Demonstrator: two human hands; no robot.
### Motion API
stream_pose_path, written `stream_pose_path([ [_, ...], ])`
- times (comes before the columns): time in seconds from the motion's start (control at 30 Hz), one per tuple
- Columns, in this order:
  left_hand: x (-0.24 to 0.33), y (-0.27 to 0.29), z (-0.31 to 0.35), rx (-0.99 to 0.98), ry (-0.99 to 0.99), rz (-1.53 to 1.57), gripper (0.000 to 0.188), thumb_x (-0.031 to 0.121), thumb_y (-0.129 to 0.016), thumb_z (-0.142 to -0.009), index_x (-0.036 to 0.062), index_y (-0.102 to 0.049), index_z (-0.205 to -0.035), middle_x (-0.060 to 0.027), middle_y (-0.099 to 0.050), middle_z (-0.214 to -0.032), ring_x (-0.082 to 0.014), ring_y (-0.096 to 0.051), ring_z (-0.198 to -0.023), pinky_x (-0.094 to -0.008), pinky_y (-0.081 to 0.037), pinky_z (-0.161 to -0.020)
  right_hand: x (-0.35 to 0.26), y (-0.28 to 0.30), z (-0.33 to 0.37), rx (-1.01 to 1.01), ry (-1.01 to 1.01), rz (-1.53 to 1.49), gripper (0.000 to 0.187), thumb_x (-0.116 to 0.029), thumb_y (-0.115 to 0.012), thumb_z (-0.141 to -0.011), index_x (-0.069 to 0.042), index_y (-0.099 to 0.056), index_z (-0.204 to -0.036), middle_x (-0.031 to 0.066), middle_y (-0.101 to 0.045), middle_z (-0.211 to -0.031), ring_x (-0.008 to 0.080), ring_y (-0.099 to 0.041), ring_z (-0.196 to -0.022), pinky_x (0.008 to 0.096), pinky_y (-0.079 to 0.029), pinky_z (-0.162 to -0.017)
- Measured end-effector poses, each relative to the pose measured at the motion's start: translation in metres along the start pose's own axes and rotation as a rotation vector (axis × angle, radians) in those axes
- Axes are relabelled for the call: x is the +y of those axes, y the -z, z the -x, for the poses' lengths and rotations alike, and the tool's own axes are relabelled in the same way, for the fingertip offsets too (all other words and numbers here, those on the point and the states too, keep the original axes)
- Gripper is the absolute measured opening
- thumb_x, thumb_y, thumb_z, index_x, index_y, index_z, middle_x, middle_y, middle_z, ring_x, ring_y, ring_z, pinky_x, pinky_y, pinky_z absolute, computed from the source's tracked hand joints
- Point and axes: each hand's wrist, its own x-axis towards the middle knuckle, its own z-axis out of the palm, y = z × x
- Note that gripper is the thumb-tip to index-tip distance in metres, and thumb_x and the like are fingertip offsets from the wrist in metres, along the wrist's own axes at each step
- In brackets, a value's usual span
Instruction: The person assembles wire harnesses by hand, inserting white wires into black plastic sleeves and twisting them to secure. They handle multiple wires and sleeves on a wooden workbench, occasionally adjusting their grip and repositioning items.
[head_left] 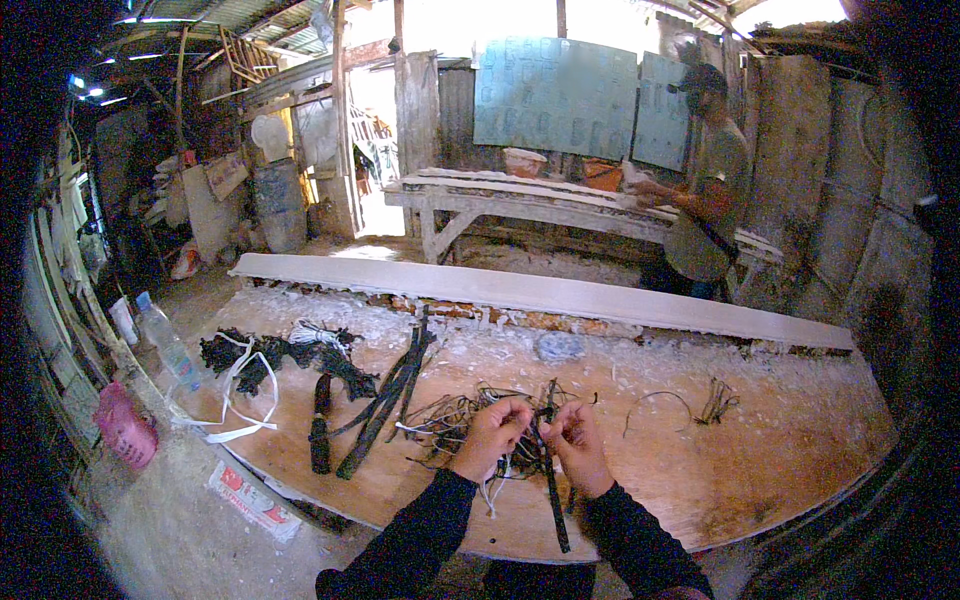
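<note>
Both hands are raised over the near middle of a plywood table. My left hand (490, 436) is closed in a pinch beside a thin black strip, and what its fingertips hold is too small to tell. The fingers of my right hand (580, 446) pinch the black strip (556, 505) near its upper end, and the rest hangs toward the table's near edge. Behind and under the left hand spreads a tangle of dark wire or cord (447, 412). Some white string (490, 495) dangles below that hand.
Left on the table (800, 430) lie dark strips (385, 405), a short dark bundle (320, 424), black netted pieces (235, 355) and white strap (245, 433). A small wire bundle (717, 401) lies right. A long pale board (540, 292) edges the far side. Beyond, another person (708, 190) stands at a bench.
</note>
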Motion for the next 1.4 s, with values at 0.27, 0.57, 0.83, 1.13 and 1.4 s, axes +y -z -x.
stream_pose_path([
  [0.27, 0.005, -0.004, 0.004, 0.117, -0.017, -0.078, 0.008, 0.016, -0.054, -0.085, 0.0082, -0.053, -0.085, 0.0042, -0.051, -0.072, -0.0025, -0.046, -0.06, -0.0148, -0.032, -0.044, 0.005, 0.007, 0.001, -0.188, 0.108, -0.077, 0.021, -0.006, -0.056, -0.082, -0.012, -0.036, -0.079, -0.0036, -0.038, -0.073, 0.0064, -0.038, -0.067, 0.02, -0.034, -0.059],
  [0.57, 0.017, -0.004, 0.009, -0.035, -0.053, 0.162, 0.02, 0.021, -0.058, -0.082, 0.0054, -0.056, -0.095, 0.002, -0.051, -0.071, -0.0036, -0.045, -0.057, -0.0164, -0.034, -0.044, -0.001, 0.007, 0.005, -0.134, 0.053, -0.084, 0.019, -0.009, -0.059, -0.081, -0.011, -0.04, -0.083, -0.0032, -0.041, -0.074, 0.0067, -0.04, -0.068, 0.0205, -0.036, -0.062],
  [0.83, 0.021, -0.002, 0.008, -0.065, -0.018, -0.108, 0.018, 0.02, -0.059, -0.081, 0.0042, -0.06, -0.091, 0.0037, -0.05, -0.061, -0.003, -0.039, -0.047, -0.0168, -0.031, -0.042, -0.006, -0.002, 0.005, -0.115, 0.178, -0.034, 0.019, -0.008, -0.06, -0.08, -0.008, -0.045, -0.091, -0.0002, -0.049, -0.079, 0.0091, -0.048, -0.074, 0.0223, -0.042, -0.065],
  [1.13, 0.017, 0.002, 0.006, -0.034, -0.083, -0.22, 0.016, 0.019, -0.061, -0.08, 0.0039, -0.062, -0.087, 0.0008, -0.06, -0.073, -0.0024, -0.043, -0.05, -0.0167, -0.033, -0.042, -0.005, 0.001, 0.004, -0.034, 0.326, 0.467, 0.01, -0.012, -0.059, -0.079, -0.002, -0.058, -0.083, 0.0117, -0.058, -0.073, 0.0231, -0.056, -0.066, 0.0311, -0.044, -0.061],
  [1.4, 0.003, 0.004, 0.0, 0.007, -0.157, -0.159, 0.016, 0.017, -0.061, -0.08, 0.0027, -0.061, -0.086, -0.0015, -0.062, -0.082, -0.0052, -0.054, -0.063, -0.0178, -0.041, -0.046, -0.004, 0.006, 0.007, -0.057, 0.293, 0.619, 0.012, -0.014, -0.058, -0.081, -0.003, -0.055, -0.076, 0.0117, -0.055, -0.065, 0.0261, -0.054, -0.058, 0.0333, -0.041, -0.052],
])
